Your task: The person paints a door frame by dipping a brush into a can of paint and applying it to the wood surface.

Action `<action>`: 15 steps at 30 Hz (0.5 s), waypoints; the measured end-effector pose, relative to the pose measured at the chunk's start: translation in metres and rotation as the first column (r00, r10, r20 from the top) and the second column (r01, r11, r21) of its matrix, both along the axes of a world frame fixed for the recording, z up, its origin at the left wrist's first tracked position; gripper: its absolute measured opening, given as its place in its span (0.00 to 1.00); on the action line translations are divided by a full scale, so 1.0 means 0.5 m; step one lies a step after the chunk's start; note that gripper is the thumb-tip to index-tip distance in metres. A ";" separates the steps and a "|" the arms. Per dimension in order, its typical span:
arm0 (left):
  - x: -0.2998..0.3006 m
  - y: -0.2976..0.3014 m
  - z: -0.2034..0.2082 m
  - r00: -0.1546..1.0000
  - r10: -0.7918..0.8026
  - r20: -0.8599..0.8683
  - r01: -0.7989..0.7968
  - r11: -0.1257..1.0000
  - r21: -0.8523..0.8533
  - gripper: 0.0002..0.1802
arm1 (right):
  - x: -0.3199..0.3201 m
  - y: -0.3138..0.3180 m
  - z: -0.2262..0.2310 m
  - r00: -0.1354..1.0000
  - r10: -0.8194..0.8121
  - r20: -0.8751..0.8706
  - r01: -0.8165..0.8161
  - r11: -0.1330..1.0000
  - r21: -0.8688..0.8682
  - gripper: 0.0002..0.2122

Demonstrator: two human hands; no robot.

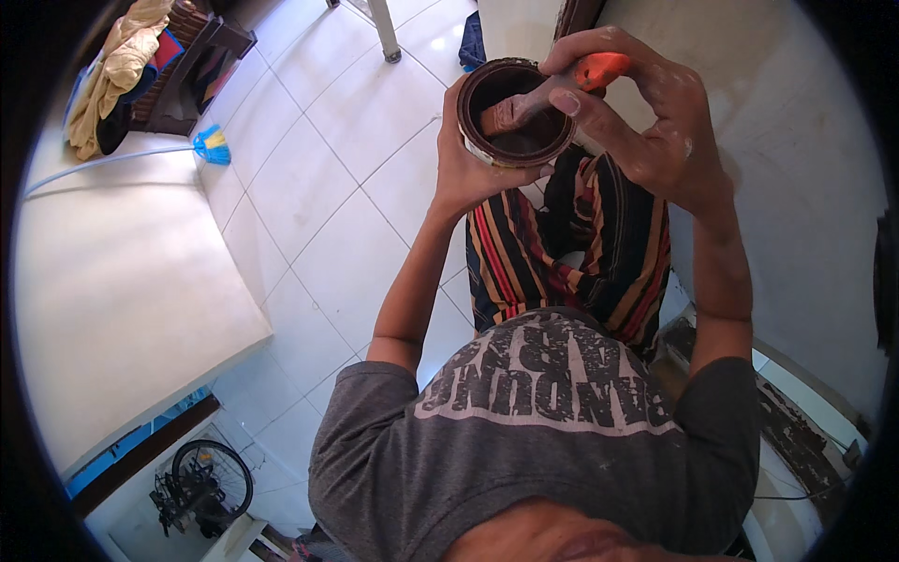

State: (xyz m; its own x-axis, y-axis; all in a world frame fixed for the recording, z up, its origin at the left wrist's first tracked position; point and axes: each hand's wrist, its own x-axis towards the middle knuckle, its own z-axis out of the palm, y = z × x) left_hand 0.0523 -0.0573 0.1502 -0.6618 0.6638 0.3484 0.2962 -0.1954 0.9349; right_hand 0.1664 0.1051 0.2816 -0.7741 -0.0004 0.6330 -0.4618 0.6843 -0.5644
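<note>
Grip by both hands: left hand (457, 173) wraps the near-left side of a round, open can (508, 161), fingers up along its left wall, thumb laid across the lower side, tip pointing right. Right hand (670, 117) pinches a brush (541, 96) between thumb and fingers; thumb underneath, index finger arched over the top, palm hollow, knuckles turned up and outward. Pale smears on the right-hand skin.

Brush slants down-left, orange handle (604, 68) at the upper right, head inside the can's mouth. Whether the bristles touch the bottom: cannot tell. Can's rim and inner wall coated dark brown.

Arms: left forearm runs up and inward to the can, elbow out to the side. Right forearm stands nearly straight up from the elbow, wrist bent inward over the can's right side. Both hands meet ahead of the chest, beyond the striped trousers (501, 253).

Surroundings: white tiled floor (323, 225) to the left; blue-and-yellow broom head (212, 144) farther off, well apart from the hands.
</note>
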 end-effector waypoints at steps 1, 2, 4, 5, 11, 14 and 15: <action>0.000 -0.003 0.004 1.000 0.003 -0.014 -0.004 1.000 -0.013 0.62 | 0.001 -0.002 -0.005 1.000 0.001 0.012 0.000 1.000 -0.024 0.09; 0.004 -0.006 0.005 1.000 0.003 0.004 -0.003 1.000 -0.009 0.62 | 0.002 -0.005 -0.010 1.000 0.002 0.024 -0.001 0.999 -0.049 0.09; 0.006 -0.008 0.007 1.000 0.001 0.026 -0.001 1.000 -0.004 0.62 | -0.002 -0.004 -0.019 1.000 0.007 -0.013 -0.008 0.998 -0.056 0.10; 0.005 -0.008 0.012 1.000 0.000 0.004 0.000 1.000 -0.012 0.62 | -0.006 -0.003 -0.022 0.998 0.010 -0.054 -0.012 0.999 -0.039 0.10; 0.016 -0.013 -0.002 0.998 -0.054 0.019 0.055 0.998 -0.009 0.63 | 0.014 -0.003 -0.026 1.000 0.000 0.018 0.000 1.000 0.001 0.10; 0.021 -0.002 -0.011 0.996 -0.086 -0.010 0.086 0.995 -0.042 0.63 | 0.034 -0.001 -0.029 0.993 -0.059 0.103 0.060 0.998 0.000 0.10; 0.021 0.005 -0.012 0.994 -0.103 -0.030 0.102 0.994 -0.036 0.63 | 0.045 0.001 -0.025 0.988 -0.092 0.125 0.092 0.996 0.007 0.10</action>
